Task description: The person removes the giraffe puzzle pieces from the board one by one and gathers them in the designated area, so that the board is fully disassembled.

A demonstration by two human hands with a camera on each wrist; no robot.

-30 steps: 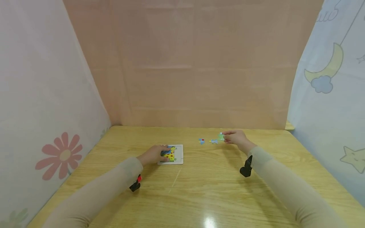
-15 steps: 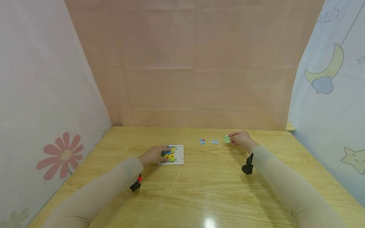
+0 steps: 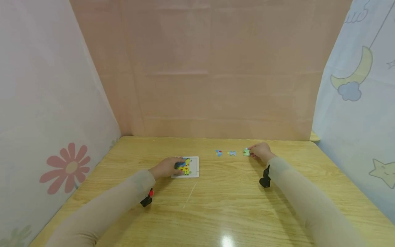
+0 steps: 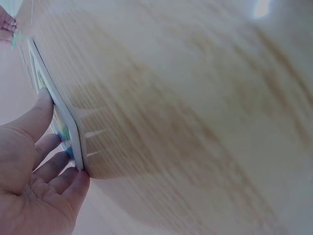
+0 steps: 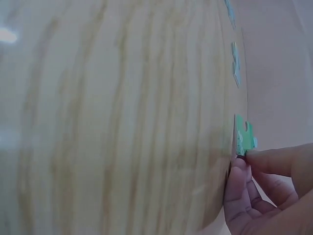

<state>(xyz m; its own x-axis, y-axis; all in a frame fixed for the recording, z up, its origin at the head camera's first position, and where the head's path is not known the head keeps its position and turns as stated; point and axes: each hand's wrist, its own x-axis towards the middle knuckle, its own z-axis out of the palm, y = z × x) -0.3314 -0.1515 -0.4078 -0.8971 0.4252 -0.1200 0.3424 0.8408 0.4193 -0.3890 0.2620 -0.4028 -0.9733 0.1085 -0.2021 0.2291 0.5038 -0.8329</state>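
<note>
Holds the pale-rimmed board (image 4: pixel 76 147) with thumb and fingertips of the left hand (image 4: pixel 32 188), with wooden tabletop (image 4: pixel 161 112) beyond the fingers.

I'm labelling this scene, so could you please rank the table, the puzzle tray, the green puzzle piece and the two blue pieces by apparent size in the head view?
1. Table
2. Puzzle tray
3. Green puzzle piece, red-dotted blue piece and other blue piece: too alike to rank, and the green one is partly hidden.
</note>
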